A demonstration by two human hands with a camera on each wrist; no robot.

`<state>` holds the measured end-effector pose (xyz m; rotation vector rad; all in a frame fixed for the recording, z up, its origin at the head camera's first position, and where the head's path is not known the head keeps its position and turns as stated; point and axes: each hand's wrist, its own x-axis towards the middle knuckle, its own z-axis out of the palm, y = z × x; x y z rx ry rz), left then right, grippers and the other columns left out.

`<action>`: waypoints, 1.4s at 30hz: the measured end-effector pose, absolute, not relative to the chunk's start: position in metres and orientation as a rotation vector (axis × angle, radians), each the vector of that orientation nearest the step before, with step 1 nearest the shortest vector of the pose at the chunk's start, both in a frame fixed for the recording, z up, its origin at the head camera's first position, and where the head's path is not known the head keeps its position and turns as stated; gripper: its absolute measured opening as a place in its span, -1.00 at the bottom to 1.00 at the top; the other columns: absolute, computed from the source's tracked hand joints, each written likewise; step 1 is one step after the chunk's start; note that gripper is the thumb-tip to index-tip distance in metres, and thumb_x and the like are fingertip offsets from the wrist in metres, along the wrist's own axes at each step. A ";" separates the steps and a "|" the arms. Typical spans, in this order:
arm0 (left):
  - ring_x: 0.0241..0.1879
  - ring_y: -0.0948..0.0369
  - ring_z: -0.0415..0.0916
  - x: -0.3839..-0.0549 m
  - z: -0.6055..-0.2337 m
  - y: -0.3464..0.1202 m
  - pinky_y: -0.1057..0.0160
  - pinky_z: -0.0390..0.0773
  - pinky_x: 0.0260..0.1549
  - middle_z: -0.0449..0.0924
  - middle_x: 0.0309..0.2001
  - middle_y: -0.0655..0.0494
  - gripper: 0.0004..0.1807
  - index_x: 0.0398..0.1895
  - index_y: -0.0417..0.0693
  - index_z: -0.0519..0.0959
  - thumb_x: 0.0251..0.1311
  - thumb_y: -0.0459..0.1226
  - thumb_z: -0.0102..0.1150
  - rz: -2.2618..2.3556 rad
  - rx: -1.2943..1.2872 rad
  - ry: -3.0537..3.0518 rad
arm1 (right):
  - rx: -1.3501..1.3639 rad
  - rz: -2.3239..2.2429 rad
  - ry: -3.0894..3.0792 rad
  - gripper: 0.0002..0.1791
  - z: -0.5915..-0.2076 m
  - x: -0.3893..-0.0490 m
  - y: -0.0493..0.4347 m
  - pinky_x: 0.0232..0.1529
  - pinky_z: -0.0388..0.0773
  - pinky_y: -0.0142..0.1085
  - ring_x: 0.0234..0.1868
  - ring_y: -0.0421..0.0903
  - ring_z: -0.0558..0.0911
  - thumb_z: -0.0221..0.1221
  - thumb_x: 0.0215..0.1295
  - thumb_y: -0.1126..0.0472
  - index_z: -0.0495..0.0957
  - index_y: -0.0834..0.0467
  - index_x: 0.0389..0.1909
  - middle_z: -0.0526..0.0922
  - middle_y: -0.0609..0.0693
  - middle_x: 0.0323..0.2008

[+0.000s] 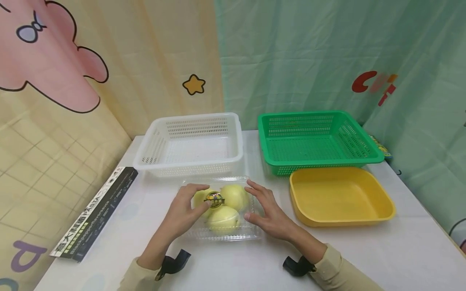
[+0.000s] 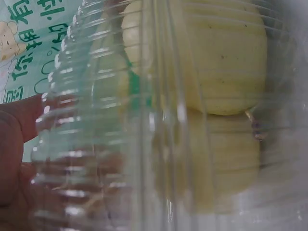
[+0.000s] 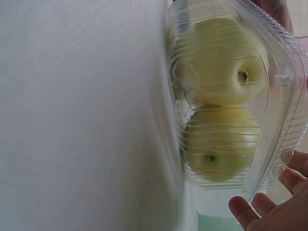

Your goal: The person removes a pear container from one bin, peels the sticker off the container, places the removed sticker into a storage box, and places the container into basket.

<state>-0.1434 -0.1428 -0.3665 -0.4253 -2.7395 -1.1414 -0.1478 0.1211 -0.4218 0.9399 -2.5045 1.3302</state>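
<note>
A clear plastic clamshell box stands on the table in front of me, its lid down over three pale yellow-green pears. A round dark label sits on the lid. My left hand lies at the box's left side, thumb stretched over the lid to the label and fingers along the far left corner. On the right side my right hand has its fingers spread, fingertips right at the rim. In the right wrist view the box shows from the side, with fingers by its corner.
Behind the box stand a white plastic basket and a green basket. A yellow basin is to the right. At the left edge lies a long black-and-white pasta box. Printed curtains hang around the table.
</note>
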 end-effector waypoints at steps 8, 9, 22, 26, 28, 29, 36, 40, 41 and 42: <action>-0.06 0.12 0.29 -0.151 -0.372 -0.133 0.18 0.31 -0.12 0.54 -0.06 0.05 -0.54 0.02 -0.07 0.58 -0.04 -0.22 0.35 -1.037 -0.423 -2.771 | 0.940 1.342 -2.501 -0.26 -0.422 -0.147 0.120 0.25 0.20 0.19 0.40 0.02 0.09 0.22 0.20 0.09 0.18 0.11 0.38 0.04 0.01 0.47; -0.08 0.13 0.27 -0.152 -0.373 -0.133 0.21 0.28 -0.15 0.53 -0.07 0.05 -0.54 0.01 -0.06 0.59 -0.04 -0.22 0.35 -1.028 -0.415 -2.780 | 0.939 1.349 -2.504 -0.26 -0.422 -0.147 0.120 0.25 0.19 0.19 0.40 0.02 0.09 0.22 0.20 0.09 0.18 0.11 0.38 0.03 0.00 0.48; -0.12 0.12 0.19 -0.155 -0.373 -0.129 0.25 0.21 -0.19 0.45 -0.14 0.03 -0.61 -0.07 -0.03 0.61 -0.05 -0.23 0.38 -0.949 -0.411 -2.827 | 0.939 1.339 -2.511 -0.26 -0.423 -0.148 0.120 0.25 0.20 0.20 0.41 0.01 0.08 0.21 0.20 0.09 0.17 0.10 0.38 0.02 -0.02 0.48; -0.13 0.14 0.18 -0.154 -0.374 -0.128 0.27 0.19 -0.20 0.45 -0.17 0.05 -0.65 -0.12 0.01 0.61 -0.06 -0.23 0.38 -0.956 -0.407 -2.830 | 0.937 1.340 -2.510 -0.27 -0.423 -0.147 0.120 0.24 0.21 0.21 0.40 0.02 0.09 0.20 0.21 0.08 0.17 0.08 0.39 0.02 -0.02 0.48; -0.14 0.16 0.19 -0.154 -0.374 -0.128 0.26 0.20 -0.19 0.46 -0.19 0.08 -0.67 -0.15 0.02 0.61 -0.06 -0.24 0.38 -0.966 -0.405 -2.830 | 0.934 1.347 -2.513 -0.27 -0.422 -0.147 0.120 0.24 0.21 0.21 0.40 0.02 0.09 0.20 0.21 0.09 0.17 0.09 0.38 0.02 -0.02 0.48; -0.14 0.16 0.19 -0.154 -0.374 -0.128 0.27 0.20 -0.19 0.46 -0.20 0.10 -0.68 -0.16 0.02 0.61 -0.06 -0.25 0.38 -0.972 -0.406 -2.829 | 0.931 1.356 -2.515 -0.27 -0.422 -0.147 0.120 0.24 0.20 0.20 0.40 0.02 0.09 0.21 0.20 0.10 0.17 0.09 0.38 0.02 -0.02 0.48; -0.20 0.21 0.23 -0.154 -0.374 -0.128 0.28 0.22 -0.23 0.55 -0.23 0.16 -0.70 -0.22 0.02 0.58 -0.09 -0.30 0.38 -1.021 -0.427 -2.799 | 0.937 1.349 -2.512 -0.27 -0.422 -0.147 0.120 0.23 0.22 0.20 0.40 0.02 0.09 0.21 0.21 0.10 0.18 0.12 0.38 0.02 -0.01 0.48; -0.24 0.22 0.25 -0.154 -0.373 -0.127 0.29 0.22 -0.24 0.61 -0.22 0.15 -0.70 -0.23 0.04 0.56 -0.08 -0.31 0.37 -1.061 -0.401 -2.818 | 0.936 1.353 -2.512 -0.27 -0.422 -0.147 0.120 0.23 0.22 0.19 0.40 0.01 0.09 0.21 0.21 0.10 0.18 0.11 0.38 0.02 -0.02 0.48; -0.25 0.22 0.25 -0.154 -0.373 -0.127 0.29 0.22 -0.25 0.62 -0.23 0.14 -0.70 -0.22 0.04 0.56 -0.07 -0.31 0.37 -1.071 -0.395 -2.821 | 0.937 1.355 -2.509 -0.27 -0.422 -0.147 0.120 0.23 0.23 0.19 0.40 0.02 0.09 0.21 0.21 0.10 0.18 0.11 0.38 0.02 -0.02 0.48; -0.25 0.22 0.26 -0.154 -0.372 -0.126 0.29 0.22 -0.25 0.63 -0.23 0.14 -0.70 -0.22 0.04 0.56 -0.07 -0.32 0.37 -1.081 -0.388 -2.826 | 0.938 1.356 -2.506 -0.27 -0.422 -0.147 0.120 0.22 0.23 0.19 0.39 0.02 0.10 0.21 0.21 0.10 0.18 0.12 0.38 0.02 -0.02 0.48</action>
